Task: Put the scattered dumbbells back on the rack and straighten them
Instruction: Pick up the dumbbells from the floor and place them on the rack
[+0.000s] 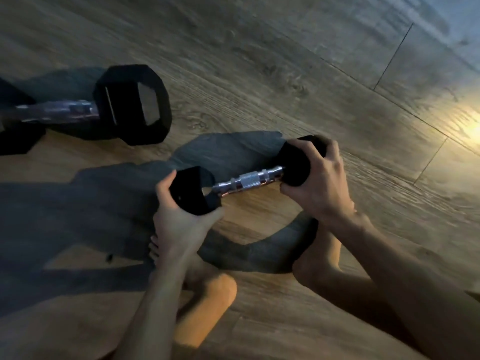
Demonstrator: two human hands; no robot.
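1. While both hands are curling round its black ends, the small dumbbell is stretching between them: the left hand is gripping one head from below, and the right hand is clasping the other from above.
2. Beyond the left hand, a larger dumbbell is lying on the wooden floor, well apart.

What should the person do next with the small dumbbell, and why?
Probably carry it off toward the rack, which is not in view. The left hand grips one black head of the small dumbbell and the right hand grips the other, so the hold looks secure. The larger dumbbell lies on the floor, likely next.
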